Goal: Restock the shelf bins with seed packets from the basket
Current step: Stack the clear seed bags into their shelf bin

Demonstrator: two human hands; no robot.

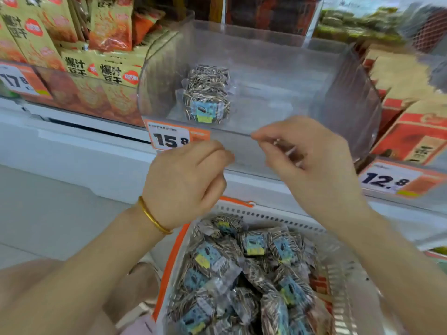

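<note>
The right hand grips a seed packet at the clear bin's near rim. The left hand is curled; what it holds cannot be told. More packets fill the near basket.

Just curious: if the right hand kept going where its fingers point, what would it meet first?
The right hand points leftward along the clear bin's rim, so probably the orange price tag, though depth is unclear.
</note>
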